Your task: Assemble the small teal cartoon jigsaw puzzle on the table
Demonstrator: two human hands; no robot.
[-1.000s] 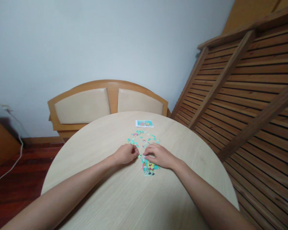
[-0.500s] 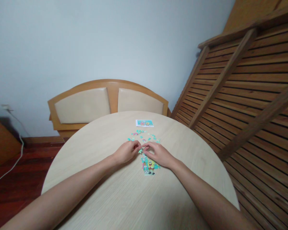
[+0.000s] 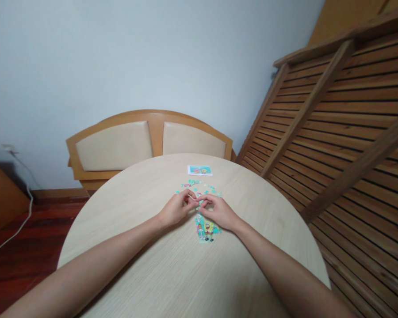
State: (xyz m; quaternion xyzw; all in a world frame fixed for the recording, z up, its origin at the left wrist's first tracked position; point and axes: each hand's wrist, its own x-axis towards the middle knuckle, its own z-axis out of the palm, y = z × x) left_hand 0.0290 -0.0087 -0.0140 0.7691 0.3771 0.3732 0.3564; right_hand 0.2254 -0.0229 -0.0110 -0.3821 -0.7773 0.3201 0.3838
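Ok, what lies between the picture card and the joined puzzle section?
In the head view, scattered loose pieces lie there; nearer the joined puzzle section, the left hand and right hand are close together.

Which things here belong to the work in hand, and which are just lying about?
Work:
- left hand, right hand
- partly joined puzzle
- loose pieces
- picture card, probably for reference
- round table, as work surface

Surroundings:
- headboard
- slatted wooden frame
- white cable

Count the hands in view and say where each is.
2: the left hand at the upper left of the joined puzzle in the picture, the right hand at its upper right, close together. No other hand shows.
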